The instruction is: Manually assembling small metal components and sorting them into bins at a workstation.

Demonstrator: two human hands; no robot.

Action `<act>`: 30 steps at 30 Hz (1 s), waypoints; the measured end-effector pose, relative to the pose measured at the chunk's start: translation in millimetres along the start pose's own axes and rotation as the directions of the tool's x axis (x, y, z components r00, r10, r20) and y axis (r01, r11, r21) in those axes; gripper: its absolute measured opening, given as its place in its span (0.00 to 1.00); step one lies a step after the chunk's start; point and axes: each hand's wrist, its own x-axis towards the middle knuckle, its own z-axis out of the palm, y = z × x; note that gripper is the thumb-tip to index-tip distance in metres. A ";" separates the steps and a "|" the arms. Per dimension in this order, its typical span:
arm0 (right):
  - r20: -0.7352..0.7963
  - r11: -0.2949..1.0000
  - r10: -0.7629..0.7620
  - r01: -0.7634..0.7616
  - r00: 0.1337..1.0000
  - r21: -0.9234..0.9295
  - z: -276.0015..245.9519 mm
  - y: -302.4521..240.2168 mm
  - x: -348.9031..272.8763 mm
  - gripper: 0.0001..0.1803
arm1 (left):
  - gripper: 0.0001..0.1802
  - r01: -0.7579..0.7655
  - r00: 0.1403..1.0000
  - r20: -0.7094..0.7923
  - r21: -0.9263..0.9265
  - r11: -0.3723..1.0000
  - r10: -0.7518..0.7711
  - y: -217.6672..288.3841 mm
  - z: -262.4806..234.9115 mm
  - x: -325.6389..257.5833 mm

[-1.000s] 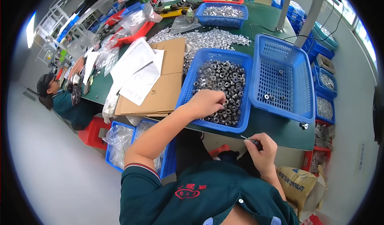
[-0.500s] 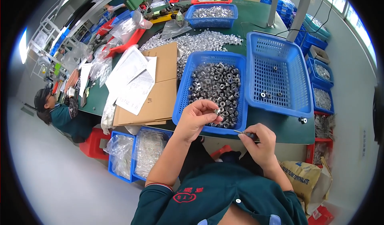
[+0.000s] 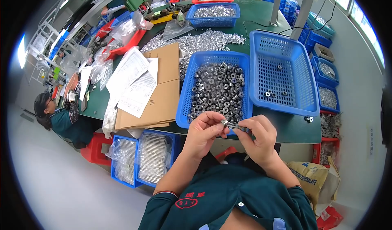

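My left hand (image 3: 203,135) pinches a small shiny metal ring (image 3: 224,122) between thumb and fingertips, over the front edge of the filled blue basket. In my right hand (image 3: 262,139) is a slim hand tool (image 3: 234,126) with a thin metal tip and a dark handle, largely covered by my fingers. The tip meets the ring; whether it is inside the hole I cannot tell. Behind my hands, the blue basket (image 3: 184,89) holds a heap of similar metal rings. A second blue basket (image 3: 300,106), to the right, has several rings scattered on its bottom.
Flattened cardboard (image 3: 168,103) with paper sheets (image 3: 141,87) lies to the left. Loose bright metal parts (image 3: 208,40) are spread behind the baskets, below another filled basket (image 3: 214,21). Two rings (image 3: 309,119) sit near the right table edge. A person (image 3: 61,117) works at far left.
My right hand has moved left and up, bringing the tool's tip to the ring. My left hand has shifted slightly toward me and right, still pinching the ring.
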 end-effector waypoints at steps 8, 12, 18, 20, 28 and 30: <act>-0.002 0.990 -0.096 0.095 0.995 -0.102 -2.3 -6.7 -0.7 0.12 | 0.11 -0.108 0.994 -0.012 0.158 0.981 0.111 -5.4 8.0 -10.3; 0.026 0.997 0.079 -0.079 0.997 -0.017 -4.7 -8.9 -2.9 0.09 | 0.11 -0.124 0.991 -0.011 0.306 0.944 0.134 -0.3 10.9 -15.1; 0.117 0.930 0.329 -0.343 0.937 0.133 -6.6 -9.4 -8.3 0.07 | 0.12 -0.156 0.988 0.035 0.354 0.922 0.153 0.2 11.0 -17.9; 0.156 0.889 0.398 -0.422 0.904 0.179 -7.4 -8.4 -10.4 0.08 | 0.12 -0.161 0.987 0.045 0.364 0.917 0.155 0.2 12.6 -18.9; 0.161 0.799 0.515 -0.540 0.842 0.265 -11.5 -6.2 -16.1 0.07 | 0.15 -0.358 0.927 0.080 0.488 0.796 0.367 -3.3 12.6 -16.6; 0.157 0.858 0.433 -0.460 0.887 0.231 -13.7 -6.5 -10.0 0.06 | 0.15 -0.391 0.910 0.130 0.585 0.711 0.393 -4.3 10.2 -14.9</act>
